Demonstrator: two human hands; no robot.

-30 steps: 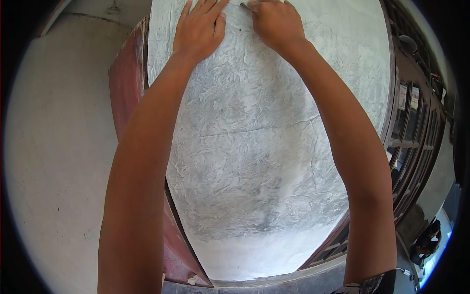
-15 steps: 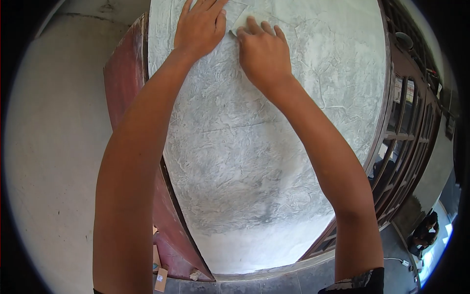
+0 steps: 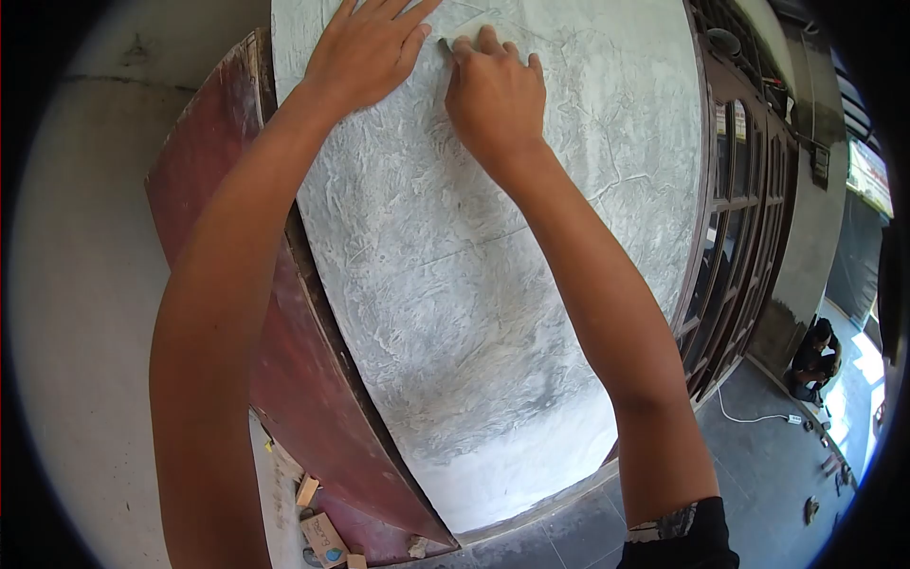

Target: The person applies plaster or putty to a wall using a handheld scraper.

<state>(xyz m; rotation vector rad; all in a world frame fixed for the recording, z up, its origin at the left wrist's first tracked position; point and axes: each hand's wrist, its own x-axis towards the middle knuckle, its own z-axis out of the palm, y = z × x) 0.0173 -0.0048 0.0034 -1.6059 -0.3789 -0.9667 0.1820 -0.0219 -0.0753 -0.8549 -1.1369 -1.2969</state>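
Note:
My left hand (image 3: 365, 55) lies flat against a rough grey-white plastered wall (image 3: 445, 256), fingers spread and holding nothing. Just to its right, my right hand (image 3: 498, 104) presses a thin pale piece of sandpaper (image 3: 445, 45) against the same surface. Its fingers are bent over the sheet, which is mostly hidden under them; a dark edge shows by the index finger. Streaky ridges and smudges cover the plaster, and its lowest band is smoother and whiter.
A dark red wooden panel (image 3: 213, 142) borders the wall on the left, with a cardboard box (image 3: 325, 539) near its foot. On the right are brown window frames (image 3: 730, 199), a white cable (image 3: 735, 414) on the tiled floor and a seated person (image 3: 815, 360).
The view has swung to the right, showing more floor and the seated person. Against the wall, both hands stay close to where they were, the right one still on the sandpaper.

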